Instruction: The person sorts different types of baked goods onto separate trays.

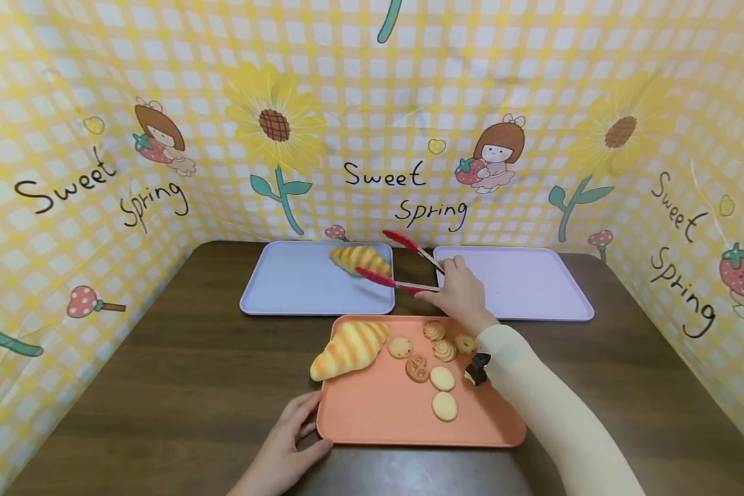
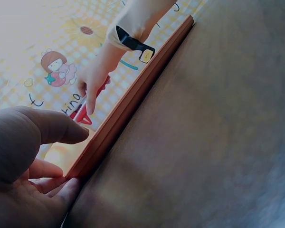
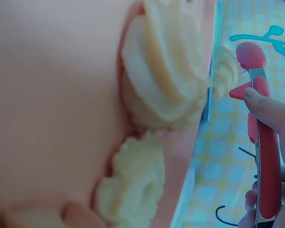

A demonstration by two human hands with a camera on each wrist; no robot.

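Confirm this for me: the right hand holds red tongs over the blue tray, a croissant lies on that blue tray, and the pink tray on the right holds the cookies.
Wrong on the cookies. The head view shows the pink tray bare; the cookies lie on the orange tray, beside a second croissant. The rest stands: the right hand holds the red tongs over the blue tray, where a croissant lies.

Bare tabletop (image 1: 161,386) left of left hand (image 1: 285,448) & right of right hand (image 1: 461,293); patterned walls (image 1: 68,207) close three sides; purple tray (image 1: 521,282) empty.
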